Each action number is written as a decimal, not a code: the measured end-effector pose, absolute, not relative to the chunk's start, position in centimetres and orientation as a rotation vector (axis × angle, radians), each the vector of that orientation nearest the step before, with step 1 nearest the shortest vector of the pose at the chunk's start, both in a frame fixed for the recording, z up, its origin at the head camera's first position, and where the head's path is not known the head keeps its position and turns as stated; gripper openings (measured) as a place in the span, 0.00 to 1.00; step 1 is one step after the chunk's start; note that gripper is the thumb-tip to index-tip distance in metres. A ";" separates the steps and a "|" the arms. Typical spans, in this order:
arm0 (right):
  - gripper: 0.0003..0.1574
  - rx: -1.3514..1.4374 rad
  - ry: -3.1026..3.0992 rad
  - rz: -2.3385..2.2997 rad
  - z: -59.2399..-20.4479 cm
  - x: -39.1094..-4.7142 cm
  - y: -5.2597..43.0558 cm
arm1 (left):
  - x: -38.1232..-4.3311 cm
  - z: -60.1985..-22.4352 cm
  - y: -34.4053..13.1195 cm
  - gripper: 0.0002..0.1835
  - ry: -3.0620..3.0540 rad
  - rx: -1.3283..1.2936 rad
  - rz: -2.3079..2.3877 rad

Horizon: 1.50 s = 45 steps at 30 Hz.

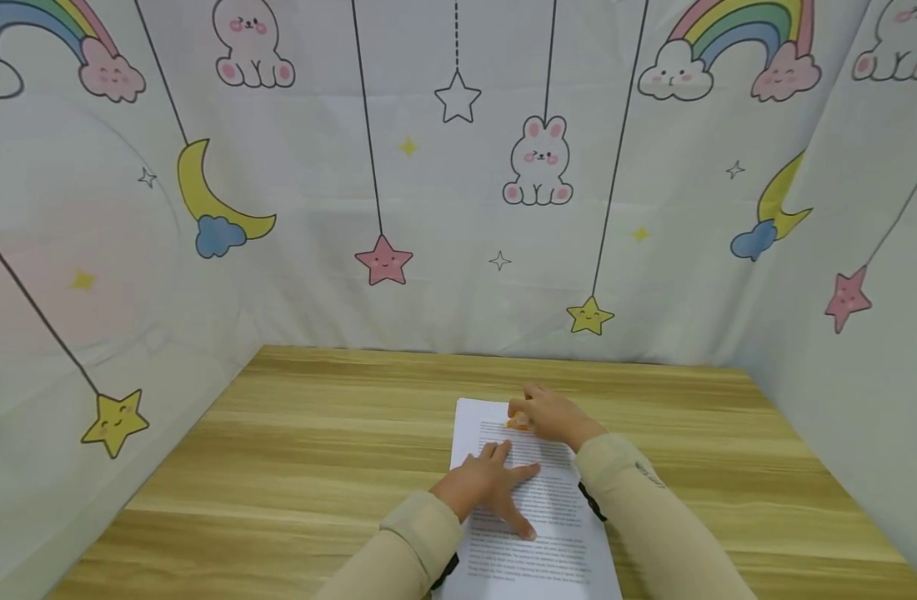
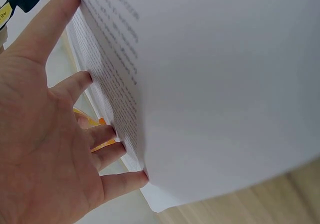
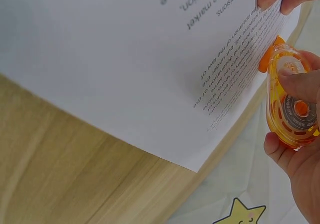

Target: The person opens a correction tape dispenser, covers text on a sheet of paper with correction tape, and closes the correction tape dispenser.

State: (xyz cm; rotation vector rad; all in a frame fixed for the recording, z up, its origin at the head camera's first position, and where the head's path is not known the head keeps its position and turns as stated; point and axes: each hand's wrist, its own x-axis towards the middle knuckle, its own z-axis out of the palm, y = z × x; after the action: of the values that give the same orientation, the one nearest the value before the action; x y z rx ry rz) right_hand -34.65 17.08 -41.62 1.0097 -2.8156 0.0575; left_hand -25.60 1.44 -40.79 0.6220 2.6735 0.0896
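A sheet of printed paper (image 1: 533, 500) lies on the wooden table, its lines of text running across it. My left hand (image 1: 492, 483) rests on it with fingers spread, the fingertips pressing the page in the left wrist view. Near the top of the sheet my right hand (image 1: 552, 415) grips an orange, see-through correction tape (image 3: 292, 102). Its thumb lies on the side of the case. In the right wrist view the orange tip (image 3: 270, 54) of the correction tape is right at the text lines.
The wood-grain table (image 1: 316, 450) extends around the paper on both sides. A white curtain (image 1: 458, 208) with printed stars, moons, rabbits and rainbows stands behind the table and along its sides.
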 end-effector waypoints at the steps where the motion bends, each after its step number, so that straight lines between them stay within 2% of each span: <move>1: 0.14 1.011 -2.812 0.062 -41.7 -34.6 17.2 | -25.6 -40.8 1.5 0.48 2.673 0.617 0.093; 23: 0.10 0.951 -2.861 0.065 -41.5 -34.4 18.8 | -25.9 -41.3 1.7 0.49 2.663 0.586 0.115; 45: 0.10 0.945 -2.834 0.061 -41.9 -34.3 20.8 | -25.8 -41.1 1.6 0.48 2.652 0.601 0.114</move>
State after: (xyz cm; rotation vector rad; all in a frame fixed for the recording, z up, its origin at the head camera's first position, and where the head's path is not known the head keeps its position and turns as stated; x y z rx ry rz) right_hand -34.30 20.80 -41.87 0.9446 -2.8338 0.0614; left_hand -25.84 1.64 -41.13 0.6010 2.6524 0.1140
